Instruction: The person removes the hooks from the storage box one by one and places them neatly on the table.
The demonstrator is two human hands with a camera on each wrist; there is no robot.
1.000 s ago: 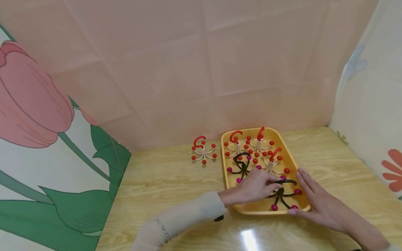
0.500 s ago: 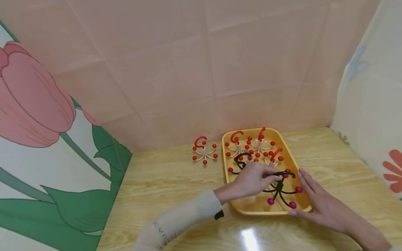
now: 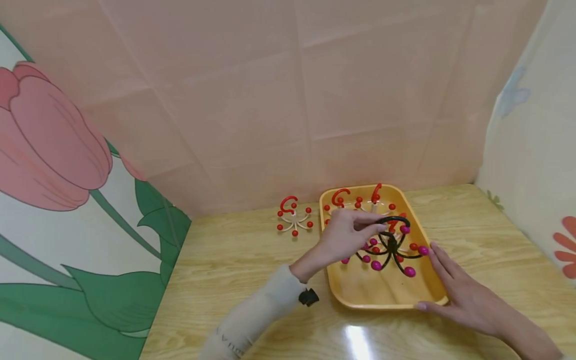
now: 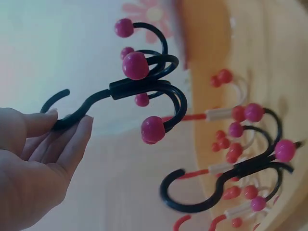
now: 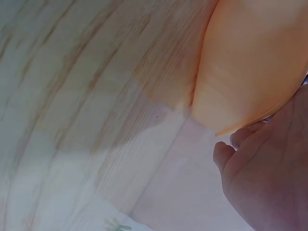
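My left hand [image 3: 344,235] pinches the hook of a black multi-prong hanger [image 3: 392,245] with magenta ball tips, held above the tray. In the left wrist view thumb and fingers close on the hook of this hanger [image 4: 132,90]. Below it, a second black hanger [image 4: 252,166] lies in the yellow tray [image 3: 387,295], mostly hidden by the left hand in the head view. White hangers with red hooks and red balls stand behind, such as one red-hooked hanger [image 3: 375,195]. My right hand [image 3: 472,300] rests against the tray's front right corner, fingers straight along its side, thumb at the front rim.
Left of the tray, another white hanger with a red hook [image 3: 294,218] stands on the wooden table [image 3: 234,265]. A pink backdrop [image 3: 252,100] rises behind. Flower-printed panels [image 3: 58,150] flank the table.
My left hand has lifted the black hanger from the tray's front right part and moved it up, back and slightly left. The right hand stays at the tray corner.
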